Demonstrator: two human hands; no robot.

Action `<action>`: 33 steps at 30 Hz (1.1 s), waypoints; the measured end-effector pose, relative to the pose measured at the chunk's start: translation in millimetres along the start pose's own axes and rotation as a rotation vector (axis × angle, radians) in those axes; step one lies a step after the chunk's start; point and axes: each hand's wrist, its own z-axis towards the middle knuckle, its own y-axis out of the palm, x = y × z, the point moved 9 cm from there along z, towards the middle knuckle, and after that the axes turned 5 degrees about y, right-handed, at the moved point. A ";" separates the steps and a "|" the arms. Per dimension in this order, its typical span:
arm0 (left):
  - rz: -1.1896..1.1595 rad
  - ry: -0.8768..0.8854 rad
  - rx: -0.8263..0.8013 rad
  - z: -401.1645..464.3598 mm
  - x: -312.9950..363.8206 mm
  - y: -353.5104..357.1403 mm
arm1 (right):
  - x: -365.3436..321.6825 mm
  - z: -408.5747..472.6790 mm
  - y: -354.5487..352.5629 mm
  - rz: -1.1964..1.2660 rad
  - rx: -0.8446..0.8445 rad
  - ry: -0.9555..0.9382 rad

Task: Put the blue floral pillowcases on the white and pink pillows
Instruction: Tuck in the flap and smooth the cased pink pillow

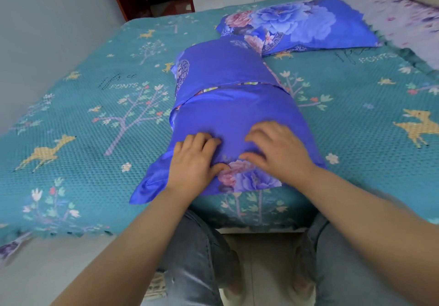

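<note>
Both knees in blue jeans (197, 253) stood close to the bed's near edge. Just past them lay the near pillow (228, 115) in its blue floral pillowcase, on the green bedspread (78, 115) with deer and trees on it.

Its long way ran straight out from the person, from the near edge toward the far side of the bed. A thin strip of striped cloth showed in a slit across its middle, where two flaps of the case met.

The left hand (193, 160) and the right hand (276, 150) both lay on the near end of this pillow, side by side. The fingers were bent and pushed down into the soft cloth. They did not hold a fold that I could see, so each grip looked open and pressing. Both hands were about as near to the pillow as each other.

I thought the slit farther out would need tidying next, and the hands would have to reach forward along the pillow.

Farther off lay the second pillow (299, 25), already in its blue flower case, just touching the first. Beyond it was a pale purple blanket (403, 18).
</note>
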 end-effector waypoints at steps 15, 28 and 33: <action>0.034 0.217 0.159 19.2 44.5 -39.7 | -12.5 -6.6 35.2 0.040 -0.123 0.032; -0.065 -0.098 -0.212 57.7 0.5 29.3 | -16.6 31.5 25.0 -0.189 -0.100 -0.056; -0.443 -0.236 -0.045 61.5 -23.4 15.0 | 28.5 73.8 56.6 -0.015 -0.304 0.288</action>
